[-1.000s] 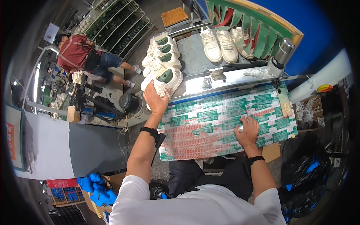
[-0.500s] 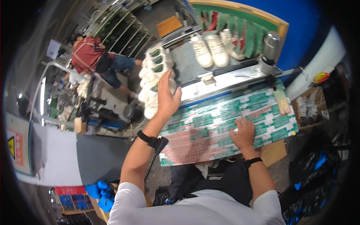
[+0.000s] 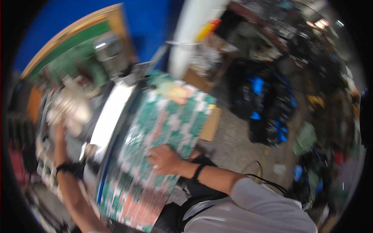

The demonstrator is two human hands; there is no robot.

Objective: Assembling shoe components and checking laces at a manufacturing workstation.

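My left hand [image 3: 57, 116] reaches far out to the left, at the near side of the cream-white shoes [image 3: 77, 110]. Its fingers are smeared by motion, so whether it grips a shoe cannot be told. Over the table covered with a green, white and red patterned sheet [image 3: 134, 151], my right hand [image 3: 165, 160] rests with its fingers curled. A small pale spot shows at those fingers, too small to name. Both wrists wear dark bands.
A metal flask [image 3: 110, 50] stands by the green-backed, wood-framed rack [image 3: 74, 39]. A tool with a pale handle [image 3: 176, 93] lies at the table's far end. Black bags with blue bits [image 3: 256, 101] sit on the floor to the right, past a white pipe [image 3: 186, 42].
The view has swung right, so the table and shoes now appear further left and turned. My left hand has moved from beside the stacked white shoes to the cream-white ones. My right hand stays over the table.
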